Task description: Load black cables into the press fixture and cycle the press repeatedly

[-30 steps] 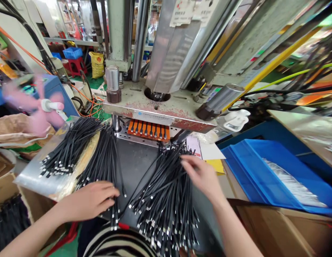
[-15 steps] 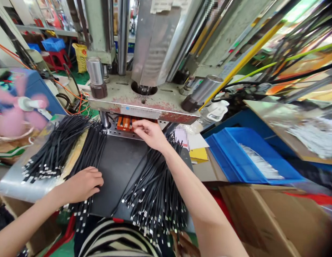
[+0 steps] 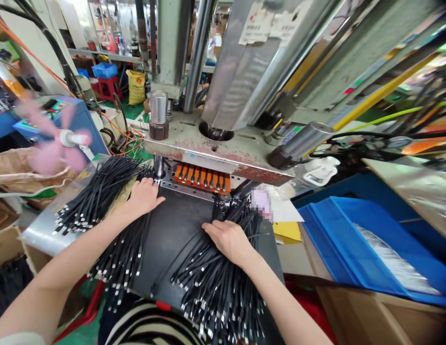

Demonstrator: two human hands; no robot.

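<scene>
The dark worktop [image 3: 174, 223] carries what look like bundled black cables [image 3: 217, 285].

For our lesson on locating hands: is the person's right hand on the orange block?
No, the right hand is over the black cables, apart from the orange block.

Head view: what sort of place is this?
Probably a factory workshop: a large press machine, heaps of black cables on the work table, and a blue plastic bin to the right.
</scene>
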